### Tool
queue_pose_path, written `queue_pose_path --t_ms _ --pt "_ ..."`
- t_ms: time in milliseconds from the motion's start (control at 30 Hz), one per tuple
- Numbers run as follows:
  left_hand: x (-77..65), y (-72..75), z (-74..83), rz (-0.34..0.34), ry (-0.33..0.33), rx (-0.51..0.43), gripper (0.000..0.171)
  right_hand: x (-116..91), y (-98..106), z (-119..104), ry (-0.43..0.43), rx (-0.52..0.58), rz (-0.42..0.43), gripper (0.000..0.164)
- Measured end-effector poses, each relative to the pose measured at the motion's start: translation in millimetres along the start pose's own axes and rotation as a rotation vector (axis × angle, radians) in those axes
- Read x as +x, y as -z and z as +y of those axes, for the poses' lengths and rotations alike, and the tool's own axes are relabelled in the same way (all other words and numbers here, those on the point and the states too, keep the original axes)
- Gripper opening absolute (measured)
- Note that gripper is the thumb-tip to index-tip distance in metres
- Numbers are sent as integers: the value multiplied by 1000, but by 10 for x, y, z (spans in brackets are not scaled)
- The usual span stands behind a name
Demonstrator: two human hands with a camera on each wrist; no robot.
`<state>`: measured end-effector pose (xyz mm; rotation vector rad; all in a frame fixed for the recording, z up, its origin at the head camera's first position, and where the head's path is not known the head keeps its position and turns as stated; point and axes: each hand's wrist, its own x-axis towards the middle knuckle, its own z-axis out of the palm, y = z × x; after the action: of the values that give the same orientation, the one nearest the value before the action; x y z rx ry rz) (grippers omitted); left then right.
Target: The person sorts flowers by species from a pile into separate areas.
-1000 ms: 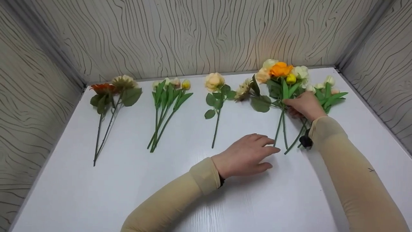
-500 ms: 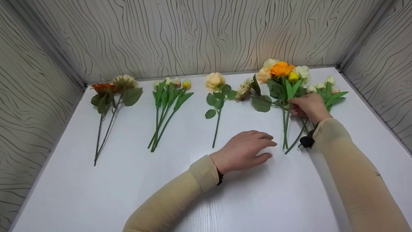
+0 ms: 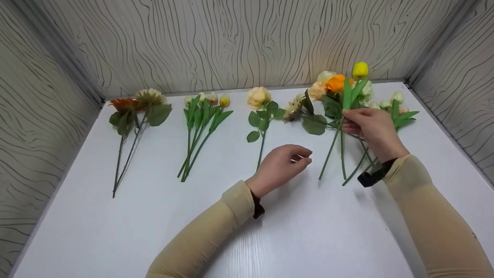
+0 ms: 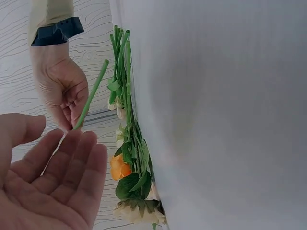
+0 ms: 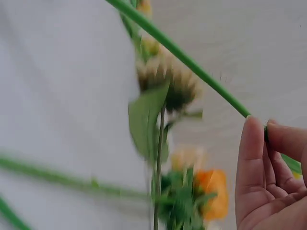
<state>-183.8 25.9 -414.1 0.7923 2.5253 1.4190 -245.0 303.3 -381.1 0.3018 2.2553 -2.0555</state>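
My right hand (image 3: 372, 129) pinches the green stem of a yellow tulip (image 3: 360, 70) between thumb and fingertips. In the right wrist view the tulip stem (image 5: 192, 64) runs slantwise from the pinch, raised off the white table. Behind it lies a mixed pile with an orange flower (image 3: 334, 83), a cream daisy-like flower (image 3: 294, 107), pale blooms and crossing stems. White tulips (image 3: 396, 97) lie to its right, partly behind my hand. My left hand (image 3: 279, 166) hovers over the table, holding nothing, its fingers loosely extended in the left wrist view.
Left of the pile lie a peach rose (image 3: 258, 97), its stem end behind my left hand, then several tulips (image 3: 200, 112) in a bunch. Farthest left are a rust-orange flower (image 3: 123, 105) and a cream flower (image 3: 150, 97). Wood-patterned walls (image 3: 231, 42) border the table (image 3: 216, 239).
My right hand has lifted the yellow tulip up from the pile, so its bloom now stands above the other flowers. My left hand has drawn back leftward and its fingers have come closer together.
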Motion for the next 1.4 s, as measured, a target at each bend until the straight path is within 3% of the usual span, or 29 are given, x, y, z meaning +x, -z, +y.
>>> queue_pose_path --t_ms 267,367,467,633,1167,1400 --pt "-17 101 -83 16 132 -293 29 -279 -585 -62 106 77 -96 46" --pt "-62 158 -131 6 157 -398 24 -356 -729 -41 138 84 -133 48" --pt "-112 206 -184 11 164 -445 19 -410 -829 -6 168 99 -156 49" --pt "-182 256 -246 24 171 -447 13 -453 -927 62 185 165 -185 44" --pt "-234 254 -266 -1 232 -432 8 -448 -1030 161 155 126 -208 41" --pt "-258 433 -294 10 228 -363 10 -436 -1021 175 158 127 -233 45"
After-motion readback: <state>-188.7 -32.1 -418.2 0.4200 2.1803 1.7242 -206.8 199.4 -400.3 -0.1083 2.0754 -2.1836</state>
